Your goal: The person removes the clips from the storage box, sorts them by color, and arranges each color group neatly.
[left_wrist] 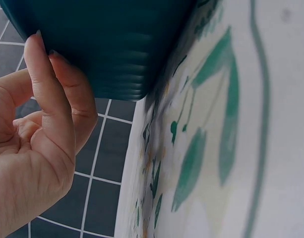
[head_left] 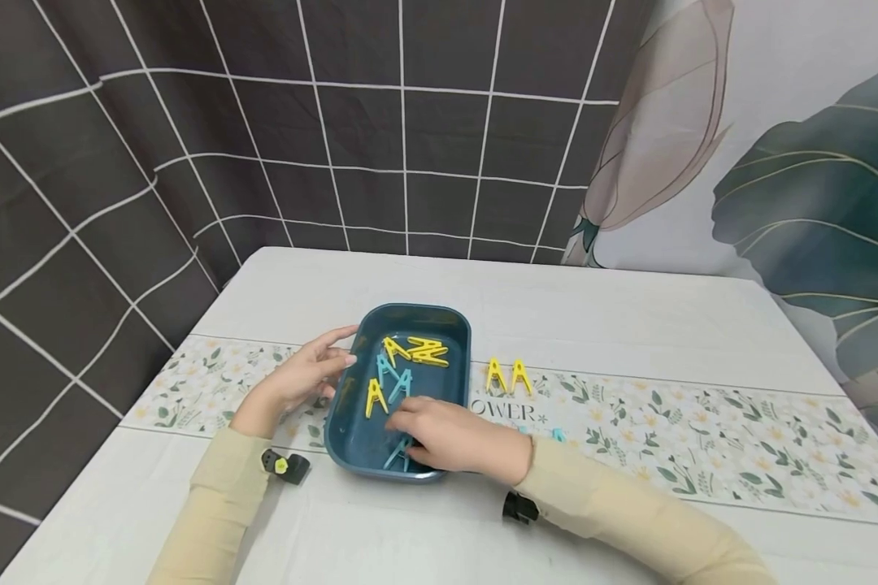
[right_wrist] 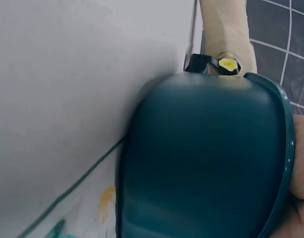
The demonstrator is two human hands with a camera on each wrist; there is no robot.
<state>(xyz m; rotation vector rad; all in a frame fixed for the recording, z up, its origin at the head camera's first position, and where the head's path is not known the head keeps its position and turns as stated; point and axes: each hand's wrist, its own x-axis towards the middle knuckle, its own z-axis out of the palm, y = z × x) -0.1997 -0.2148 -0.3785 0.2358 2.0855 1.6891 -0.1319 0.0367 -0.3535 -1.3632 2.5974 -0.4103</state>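
Observation:
A dark blue plastic bin [head_left: 340,431] holds several yellow clothespins [head_left: 375,398] and blue clothespins [head_left: 402,385]. My left hand [head_left: 303,375] is at its left side, thumb by the rim; in the left wrist view its fingers [left_wrist: 52,94] lie loosely bent against the outer wall. Inside the near right part of the bin is my right hand [head_left: 442,432], fingers bent downward, thumb right beside a blue clothespin [head_left: 397,457]; I cannot tell whether it pinches it. In the right wrist view the bin wall [right_wrist: 206,153] hides the right fingertips.
Two yellow clothespins [head_left: 493,375] stand right of the bin on the white table cover [head_left: 593,317]. Blue clothespins [head_left: 558,435] lie nearer, partly hidden by the right forearm. A floral band with lettering crosses the cover. A dark gridded curtain [head_left: 446,130] hangs behind.

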